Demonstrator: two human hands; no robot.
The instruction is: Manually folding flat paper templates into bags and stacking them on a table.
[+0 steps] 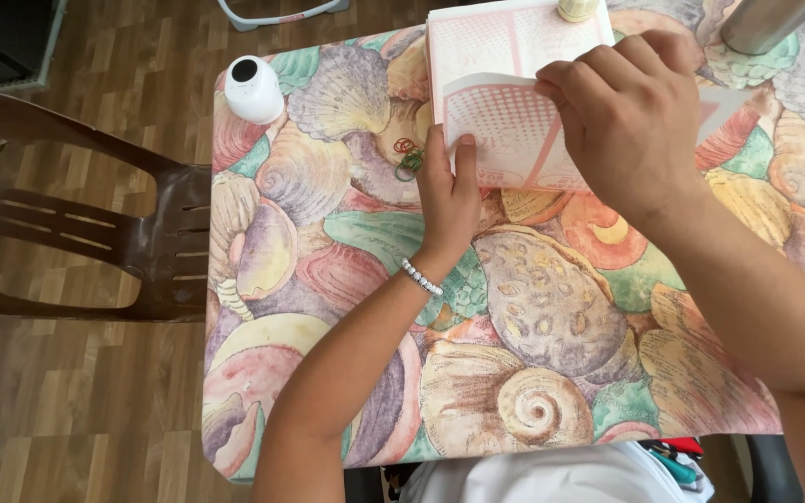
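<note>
At the far edge of a small table [328, 279] covered in a seashell-print cloth, a person works a pink-and-white printed sheet [505, 130] with both bare hands. The sheet lies partly folded on top of a stack of like sheets [486, 42], its long axis running roughly left to right across the table, its curled front edge turned toward the person. The left hand [447, 191], a beaded bracelet [420, 277] at the wrist, comes up from below; its fingers are held close together and press the sheet's near left corner flat to the cloth. The right hand [628, 116] comes from the right and lies over the sheet's upper right part, fingertips bent and pinching the folded edge; the thumb is hidden, so the exact grip cannot be told. The sheet thus sits between the two hands, touching both, with the right hand covering more of it. Just left of the left hand's fingers lie a few coloured rubber bands [408, 156]. A white round container [253, 88] stands well apart at the table's left corner, beside a brown chair [95, 224].
</note>
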